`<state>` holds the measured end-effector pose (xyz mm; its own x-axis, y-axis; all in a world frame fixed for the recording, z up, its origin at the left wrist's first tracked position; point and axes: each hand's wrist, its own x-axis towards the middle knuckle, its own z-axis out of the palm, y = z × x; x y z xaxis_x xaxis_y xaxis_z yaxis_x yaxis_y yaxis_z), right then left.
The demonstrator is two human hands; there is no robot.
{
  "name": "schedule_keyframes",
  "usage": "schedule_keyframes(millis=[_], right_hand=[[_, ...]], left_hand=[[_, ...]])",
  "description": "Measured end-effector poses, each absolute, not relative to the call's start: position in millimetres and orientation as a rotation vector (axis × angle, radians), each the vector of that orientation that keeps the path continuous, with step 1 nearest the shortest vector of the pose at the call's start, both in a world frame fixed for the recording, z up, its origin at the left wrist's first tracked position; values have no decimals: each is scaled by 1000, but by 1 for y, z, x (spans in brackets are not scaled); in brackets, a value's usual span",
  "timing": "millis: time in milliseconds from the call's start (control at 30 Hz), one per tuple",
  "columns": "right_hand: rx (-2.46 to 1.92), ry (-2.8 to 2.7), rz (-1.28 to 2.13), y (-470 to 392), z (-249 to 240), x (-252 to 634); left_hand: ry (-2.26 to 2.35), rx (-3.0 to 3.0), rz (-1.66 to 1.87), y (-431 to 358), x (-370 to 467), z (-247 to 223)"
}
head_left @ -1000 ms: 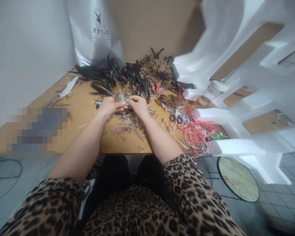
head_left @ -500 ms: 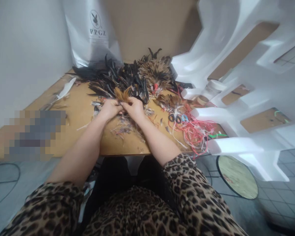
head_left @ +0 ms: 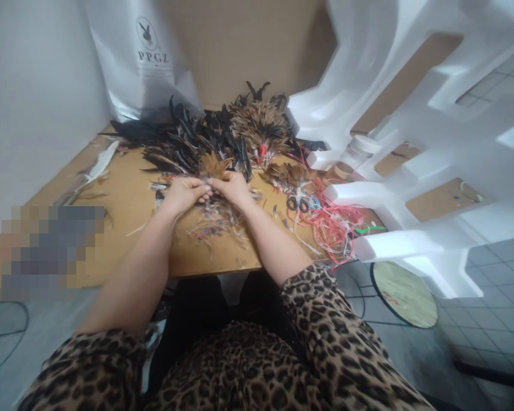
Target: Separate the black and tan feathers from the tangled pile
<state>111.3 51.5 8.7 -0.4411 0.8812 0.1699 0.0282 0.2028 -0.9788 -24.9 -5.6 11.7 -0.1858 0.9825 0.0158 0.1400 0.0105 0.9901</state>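
A small bunch of golden-brown feathers [head_left: 215, 165] points upward between my two hands, its base pinched in the fingers. My left hand [head_left: 184, 193] is closed on the bunch from the left. From the right, my right hand [head_left: 231, 187] grips it too, thumb and fingertips meeting those of the left. Just behind the hands lies a heap of long black feathers [head_left: 192, 142]. A thick brown feather bundle [head_left: 261, 128] with a red tie at its base sits to the right of that heap. Loose feather scraps [head_left: 220, 220] are scattered below my hands.
On the right lie scissors [head_left: 297, 204], tangled pink string [head_left: 334, 222], a smaller brown feather bunch [head_left: 289, 176] and a tape roll [head_left: 341, 170]. White foam packing [head_left: 394, 245] borders the table's right side. A white feather [head_left: 100, 162] and a silver bag [head_left: 145, 74] are left.
My view has shifted slightly, so the table appears further left. The feather bunch looks more fanned out between my fingers; both hands stay closed on it.
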Motion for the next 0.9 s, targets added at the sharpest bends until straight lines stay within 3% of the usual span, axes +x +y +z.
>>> schedule_keyframes(millis=[333,567,767,900], right_hand=[[-1129,-1877,1200,51,33,179],[-1466,-2332,763,32,39,235],[-1688,-2448,467,16,36,233],[-1595,-2353,606,17,35,223]], left_hand=[[1392,1040,1410,-2,-32,6],[1362,1017,1463,-1,-31,7],[1325,1035,1427,-4,-28,10],[1288,1006,1389,-7,-25,13]])
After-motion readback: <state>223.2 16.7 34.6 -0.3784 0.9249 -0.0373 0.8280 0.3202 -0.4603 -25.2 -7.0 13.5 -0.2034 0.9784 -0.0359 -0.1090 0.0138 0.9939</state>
